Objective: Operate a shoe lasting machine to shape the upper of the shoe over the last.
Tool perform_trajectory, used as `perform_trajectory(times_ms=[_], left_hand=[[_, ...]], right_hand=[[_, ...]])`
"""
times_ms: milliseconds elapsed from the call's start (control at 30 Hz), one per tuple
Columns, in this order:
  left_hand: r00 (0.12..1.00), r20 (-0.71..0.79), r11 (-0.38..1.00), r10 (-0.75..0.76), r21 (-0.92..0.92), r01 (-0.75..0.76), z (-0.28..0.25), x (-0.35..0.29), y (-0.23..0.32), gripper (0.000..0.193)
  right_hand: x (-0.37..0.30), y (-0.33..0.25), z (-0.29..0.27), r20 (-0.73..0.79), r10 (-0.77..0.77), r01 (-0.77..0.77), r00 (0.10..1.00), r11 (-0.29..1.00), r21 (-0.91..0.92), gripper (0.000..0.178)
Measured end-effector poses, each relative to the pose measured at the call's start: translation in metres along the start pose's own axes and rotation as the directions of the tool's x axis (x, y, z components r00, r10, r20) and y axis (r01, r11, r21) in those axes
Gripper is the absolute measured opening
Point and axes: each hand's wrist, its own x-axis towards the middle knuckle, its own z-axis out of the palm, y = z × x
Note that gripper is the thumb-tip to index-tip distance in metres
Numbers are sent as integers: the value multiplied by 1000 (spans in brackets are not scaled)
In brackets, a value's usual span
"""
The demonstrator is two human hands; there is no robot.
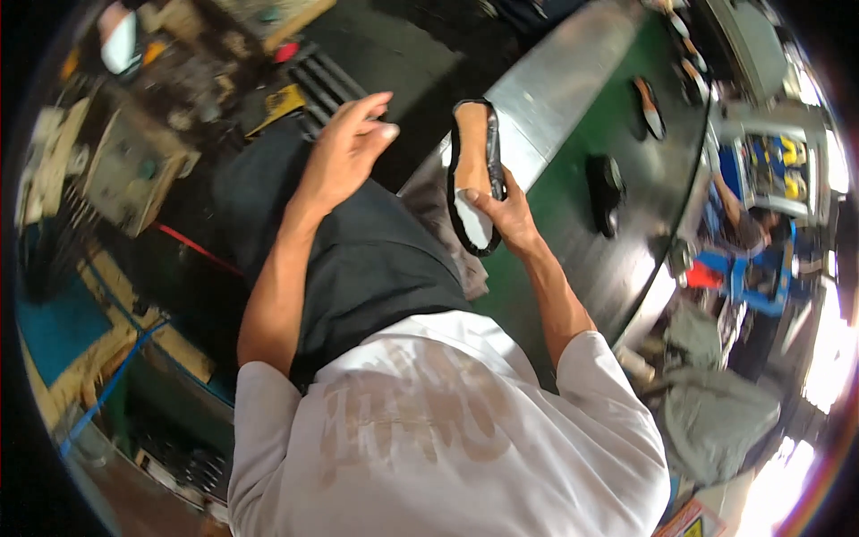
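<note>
My right hand grips a black shoe upper by its side, the thumb pressed on its underside. That underside faces me, with a tan insole board, a white patch at the lower end and a dark rim all round. My left hand is raised over my left thigh, fingers and thumb apart, holding nothing. A gap separates it from the shoe. To the right, on the green conveyor belt, lie another black shoe and one with its tan and white underside up.
A metal ledge runs along the belt's near side. More shoe parts lie at the belt's far end. Across the belt is a co-worker near a blue chair. A worn wooden box and a metal rack stand on my left.
</note>
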Motion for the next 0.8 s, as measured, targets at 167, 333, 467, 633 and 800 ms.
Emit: perform_trajectory(times_ms=[167, 333, 467, 633, 800], left_hand=[[928, -177, 878, 328, 421, -230, -67, -7, 21, 35], [841, -490, 813, 231, 572, 110, -125, -63, 2, 22], [753, -652, 793, 90, 504, 341, -141, -97, -39, 31], [760, -650, 831, -26, 409, 378, -140, -88, -29, 31], [766, -628, 824, -138, 357, 440, -147, -79, -52, 32]], right_hand=[[14, -101, 93, 456, -177, 248, 872, 964, -101, 120], [33, -131, 149, 595, -166, 373, 787, 895, -244, 103], [-5, -142, 160, 754, -486, 895, 441, 299, -331, 93], [-10, -127, 163, 827, -440, 929, 350, 52, -365, 81], [3, -131, 159, 834, -439, 938, 334, 66, -341, 75]])
